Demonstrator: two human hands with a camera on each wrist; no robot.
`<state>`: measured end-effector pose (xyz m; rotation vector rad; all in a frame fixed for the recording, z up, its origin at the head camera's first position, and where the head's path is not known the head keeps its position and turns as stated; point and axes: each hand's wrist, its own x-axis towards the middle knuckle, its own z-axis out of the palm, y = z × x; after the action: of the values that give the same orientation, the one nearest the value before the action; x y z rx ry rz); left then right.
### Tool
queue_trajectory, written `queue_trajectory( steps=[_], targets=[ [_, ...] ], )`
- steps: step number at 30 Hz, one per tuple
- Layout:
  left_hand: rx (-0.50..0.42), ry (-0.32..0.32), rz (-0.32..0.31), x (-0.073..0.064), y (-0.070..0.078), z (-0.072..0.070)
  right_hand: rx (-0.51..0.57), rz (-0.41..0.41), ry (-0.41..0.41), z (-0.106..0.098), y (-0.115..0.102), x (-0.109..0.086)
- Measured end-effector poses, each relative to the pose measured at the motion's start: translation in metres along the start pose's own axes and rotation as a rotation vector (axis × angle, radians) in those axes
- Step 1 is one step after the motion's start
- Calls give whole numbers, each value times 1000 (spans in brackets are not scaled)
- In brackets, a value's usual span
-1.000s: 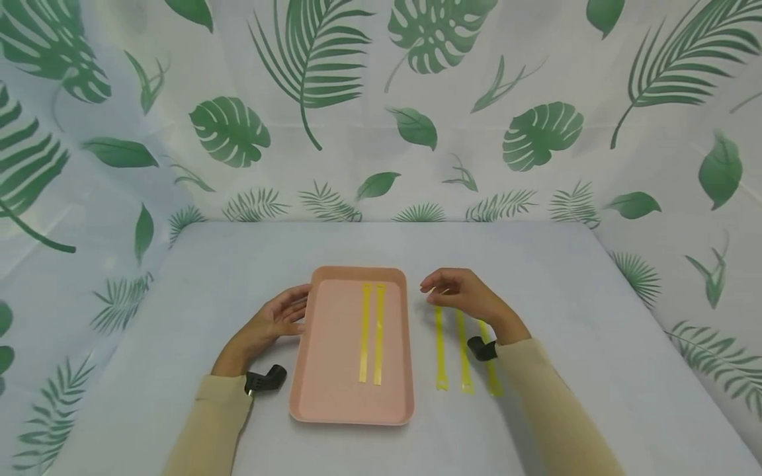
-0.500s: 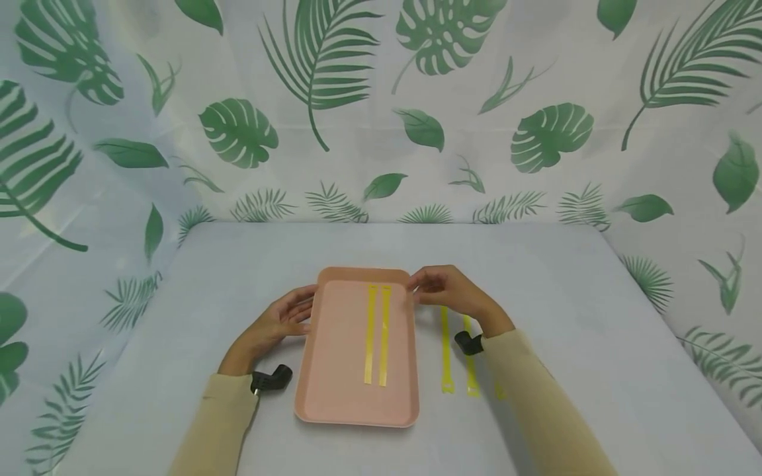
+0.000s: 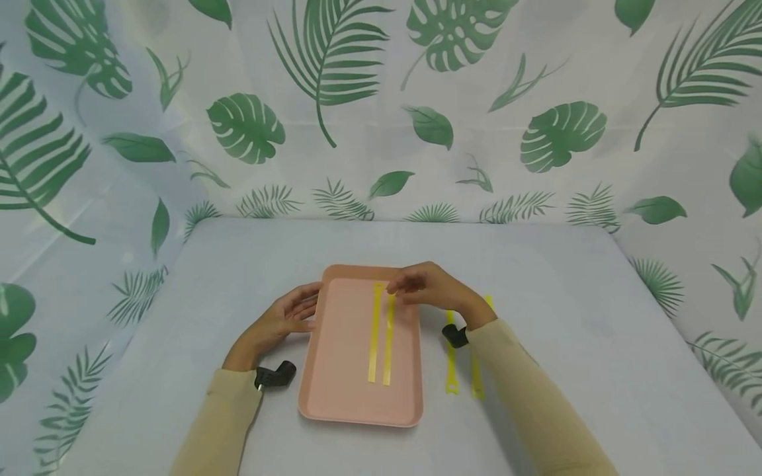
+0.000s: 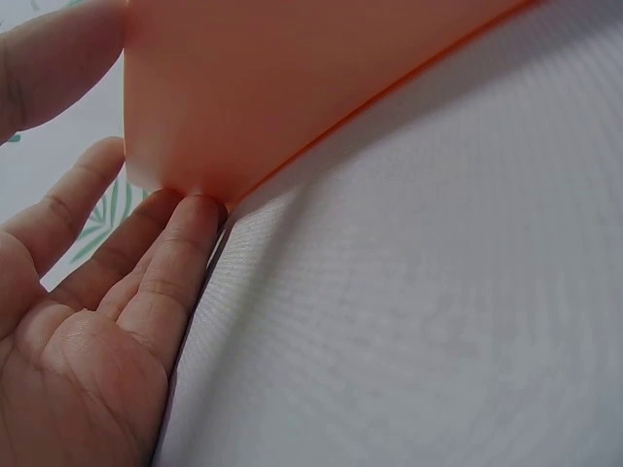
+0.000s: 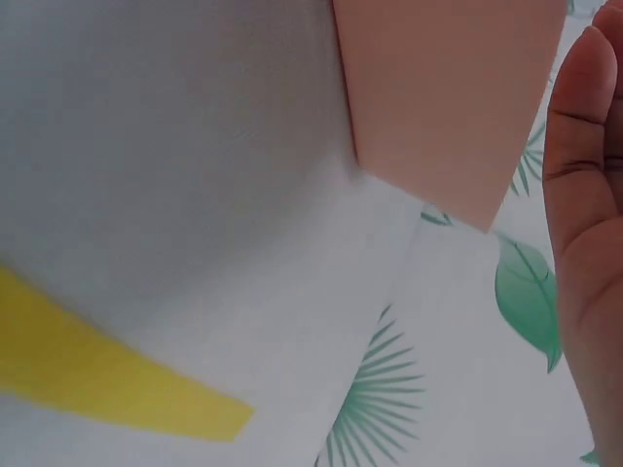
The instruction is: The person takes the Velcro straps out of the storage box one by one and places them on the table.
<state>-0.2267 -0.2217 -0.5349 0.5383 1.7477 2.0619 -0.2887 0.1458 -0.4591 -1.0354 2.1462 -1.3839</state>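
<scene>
A pink tray point(image 3: 345, 350) lies on the table with two yellow slotted-head straps point(image 3: 374, 337) side by side in it. My left hand point(image 3: 280, 320) rests its fingertips against the tray's left wall, fingers extended; the left wrist view shows them at the wall's lower edge. Over the tray's upper right rim hovers my right hand point(image 3: 431, 287), fingers loosely bent, with nothing seen in it. Its fingertips cover the top of the right strap; whether they touch it I cannot tell. In the right wrist view the fingers point(image 5: 579, 146) stand beside the tray wall point(image 5: 438, 97).
Right of the tray, more yellow straps point(image 3: 451, 363) lie on the white table point(image 3: 506, 258), partly hidden under the right forearm. Black wrist cameras point(image 3: 276, 375) sit on both wrists. A leaf-printed cloth point(image 3: 357, 132) stands behind and at the sides.
My right hand has moved left, from above the loose straps to over the tray's right rim. The left hand has stayed at the tray's left side. The whole view has shifted slightly.
</scene>
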Motion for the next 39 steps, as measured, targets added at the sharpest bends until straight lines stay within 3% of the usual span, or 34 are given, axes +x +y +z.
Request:
queue_trajectory(
  steps=[12, 26, 33, 39],
  targets=[
    [-4, -15, -1, 4, 2, 1, -105, -50, -129, 8, 5, 24],
    [-1, -2, -13, 5, 3, 1, -368, -84, -197, 20, 4, 40],
    [5, 6, -6, 4, 2, 0, -362, 7, -229, 25, 8, 47],
    [-9, 2, -2, 3, 1, -2, -315, -13, -267, 28, 12, 54]
  ],
)
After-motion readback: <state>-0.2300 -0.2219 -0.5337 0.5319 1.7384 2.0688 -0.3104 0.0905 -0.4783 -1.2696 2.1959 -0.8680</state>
